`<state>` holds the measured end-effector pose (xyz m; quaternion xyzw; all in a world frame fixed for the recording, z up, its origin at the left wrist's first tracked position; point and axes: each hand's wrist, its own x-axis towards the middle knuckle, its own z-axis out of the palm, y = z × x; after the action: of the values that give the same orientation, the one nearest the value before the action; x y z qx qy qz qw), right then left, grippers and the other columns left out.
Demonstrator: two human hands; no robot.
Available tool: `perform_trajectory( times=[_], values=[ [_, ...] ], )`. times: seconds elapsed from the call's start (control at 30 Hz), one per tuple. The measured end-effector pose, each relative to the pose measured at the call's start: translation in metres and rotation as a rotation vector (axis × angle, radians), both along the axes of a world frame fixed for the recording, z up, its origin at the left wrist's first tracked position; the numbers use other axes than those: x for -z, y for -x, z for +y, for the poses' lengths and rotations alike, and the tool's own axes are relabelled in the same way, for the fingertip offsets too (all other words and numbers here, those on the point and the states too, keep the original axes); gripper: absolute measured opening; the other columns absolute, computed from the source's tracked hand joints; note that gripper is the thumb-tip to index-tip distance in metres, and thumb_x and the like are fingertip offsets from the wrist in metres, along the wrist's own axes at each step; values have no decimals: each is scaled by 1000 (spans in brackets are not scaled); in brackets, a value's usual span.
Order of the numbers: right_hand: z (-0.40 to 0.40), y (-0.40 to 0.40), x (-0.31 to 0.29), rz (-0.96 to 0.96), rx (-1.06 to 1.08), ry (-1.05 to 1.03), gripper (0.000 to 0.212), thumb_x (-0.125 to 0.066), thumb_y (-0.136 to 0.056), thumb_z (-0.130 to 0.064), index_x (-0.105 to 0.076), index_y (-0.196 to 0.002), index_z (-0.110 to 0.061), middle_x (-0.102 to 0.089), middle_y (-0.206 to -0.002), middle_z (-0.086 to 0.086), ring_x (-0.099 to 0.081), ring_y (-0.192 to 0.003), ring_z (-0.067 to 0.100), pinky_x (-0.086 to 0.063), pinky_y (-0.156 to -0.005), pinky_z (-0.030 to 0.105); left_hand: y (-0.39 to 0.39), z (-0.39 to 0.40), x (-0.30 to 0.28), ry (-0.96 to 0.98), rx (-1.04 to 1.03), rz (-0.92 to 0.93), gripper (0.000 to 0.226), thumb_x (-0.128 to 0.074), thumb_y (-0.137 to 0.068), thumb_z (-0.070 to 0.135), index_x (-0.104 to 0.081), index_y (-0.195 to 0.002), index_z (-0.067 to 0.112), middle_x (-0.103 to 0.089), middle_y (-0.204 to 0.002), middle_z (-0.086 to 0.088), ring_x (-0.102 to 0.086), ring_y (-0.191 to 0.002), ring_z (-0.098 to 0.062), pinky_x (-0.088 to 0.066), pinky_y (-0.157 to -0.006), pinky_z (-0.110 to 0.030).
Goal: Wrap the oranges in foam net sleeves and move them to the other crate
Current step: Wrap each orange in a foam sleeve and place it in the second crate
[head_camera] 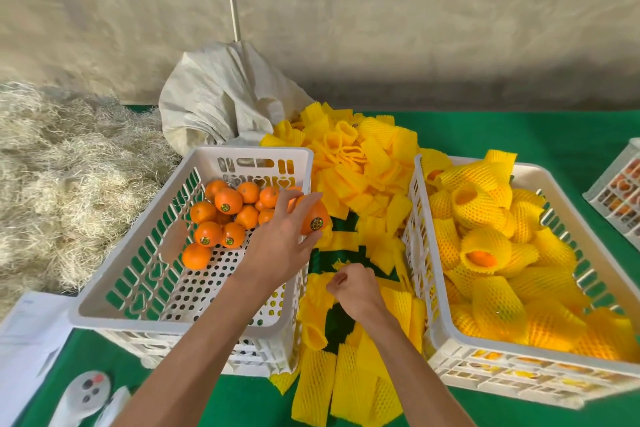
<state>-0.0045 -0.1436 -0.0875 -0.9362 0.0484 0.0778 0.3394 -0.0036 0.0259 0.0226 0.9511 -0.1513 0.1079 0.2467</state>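
Orange [314,218] sits gripped in the left hand [282,236], above the right rim of the left crate [114,284]. Just right of that crate, the right hand [353,289] pinches closed on a sleeve [341,267] from the loose pile. Wrapped oranges fill the right crate [446,336].
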Motion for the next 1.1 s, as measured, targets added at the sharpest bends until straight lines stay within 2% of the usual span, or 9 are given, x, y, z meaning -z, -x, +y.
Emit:
perform_trajectory(
  times=[0.1, 0.27, 0.5, 0.63, 0.7, 0.8, 0.87, 0.93, 1.1],
  values=[
    [2, 1, 11, 27, 2, 22, 17, -69, -92, -30, -73, -97, -15, -72, -100, 1, -66, -97, 20, -57, -78, 35, -1, 1, 5, 23, -3, 9, 61, -64, -102, 36, -36, -156, 34, -27, -158, 1, -69, -106, -24, -61, -65, -41],
    [10, 5, 32, 196, -61, 52, 64, -63, -90, -63, -61, -120, -7, -67, -118, 11, -64, -109, 27, -53, -86, 39, -4, -5, 12, 55, 57, 0, 60, -68, -100, 23, -42, -153, 29, -34, -153, 1, -58, -117, -25, -51, -67, -26],
    [25, 6, 43, 316, -100, 78, 51, -54, -101, -49, -54, -133, -8, -62, -126, 9, -61, -115, 26, -50, -90, 35, -3, -16, 12, 44, 60, 18, 61, -67, -100, 22, -40, -155, 28, -32, -156, -2, -62, -112, -29, -49, -65, -28],
    [22, -4, 37, 267, -107, 81, 22, -53, -105, -34, -56, -110, -12, -65, -117, 9, -67, -111, 27, -57, -87, 32, 1, -18, 14, 42, 81, 22, 60, -67, -101, 21, -41, -154, 27, -32, -156, -1, -62, -111, -28, -57, -72, -35],
    [16, -10, 27, 262, -95, 73, 16, -54, -105, -30, -56, -112, -17, -67, -121, 12, -69, -108, 27, -59, -85, 32, 1, -17, 13, 43, 83, 15, 60, -66, -101, 21, -41, -154, 27, -32, -156, -1, -64, -106, -26, -54, -67, -30],
    [4, -14, 14, 213, -67, 38, 23, -55, -103, -23, -62, -115, -4, -69, -108, 14, -72, -91, 26, -61, -78, 39, 0, -18, 13, 33, 63, 30, 60, -66, -101, 24, -40, -155, 29, -31, -157, 1, -65, -102, -24, -39, -56, -15],
    [-14, -21, -7, 113, -51, 20, 17, -57, -101, -21, -63, -94, -6, -65, -88, 8, -65, -81, 23, -52, -64, 34, -1, -18, 14, 23, 62, 26, 60, -67, -101, 24, -40, -154, 29, -31, -157, 0, -64, -105, -25, -42, -59, -19],
    [-42, -40, -43, -31, -5, -26, 30, -60, -100, -23, -55, -73, -12, -54, -71, 1, -56, -73, 22, -37, -54, 29, -3, -19, 14, 12, 65, 14, 59, -67, -100, 24, -41, -154, 28, -32, -156, 0, -64, -105, -25, -42, -59, -22],
    [-93, -71, -120, -225, 27, -120, 37, -68, -97, -28, -63, -80, 5, -62, -79, 20, -66, -74, 30, -56, -64, 48, -13, -28, 18, 16, 67, -2, 59, -65, -101, 27, -39, -154, 30, -30, -156, 2, -65, -105, -23, -39, -52, -17]
  ],
)
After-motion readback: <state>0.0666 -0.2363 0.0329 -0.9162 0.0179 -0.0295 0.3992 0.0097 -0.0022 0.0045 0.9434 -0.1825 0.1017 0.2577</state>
